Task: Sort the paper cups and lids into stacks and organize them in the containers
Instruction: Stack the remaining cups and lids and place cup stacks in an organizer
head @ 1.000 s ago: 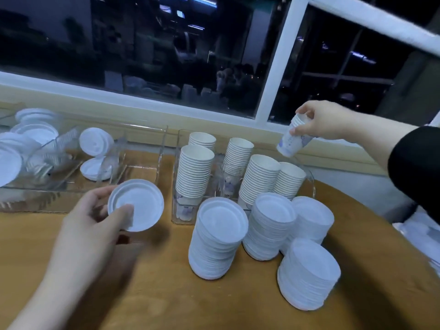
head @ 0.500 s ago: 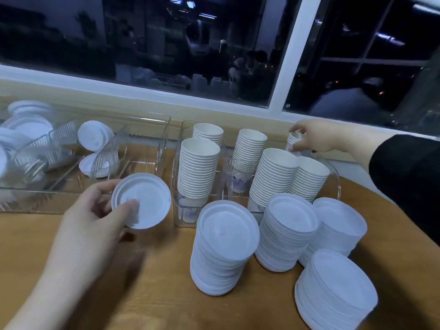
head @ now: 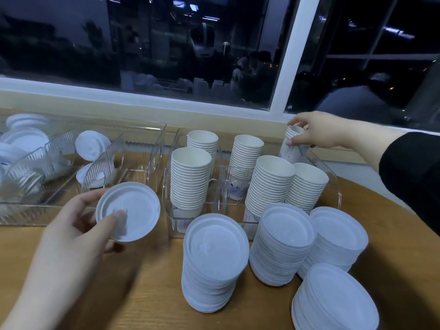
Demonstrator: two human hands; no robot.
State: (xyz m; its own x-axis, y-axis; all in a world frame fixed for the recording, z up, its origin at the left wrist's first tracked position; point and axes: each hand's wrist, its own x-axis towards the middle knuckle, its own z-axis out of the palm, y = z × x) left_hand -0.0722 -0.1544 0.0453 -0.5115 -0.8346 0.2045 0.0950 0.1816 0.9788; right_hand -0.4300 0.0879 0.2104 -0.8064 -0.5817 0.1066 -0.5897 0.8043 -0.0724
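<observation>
Pinching lid (head: 128, 210), left hand (head: 78, 225)

No readable words, numbers or brand names anywhere. The paper cups (head: 190, 179) carry a faint blue-purple printed pattern low on their sides, too blurred to tell whether it includes any lettering.
</observation>
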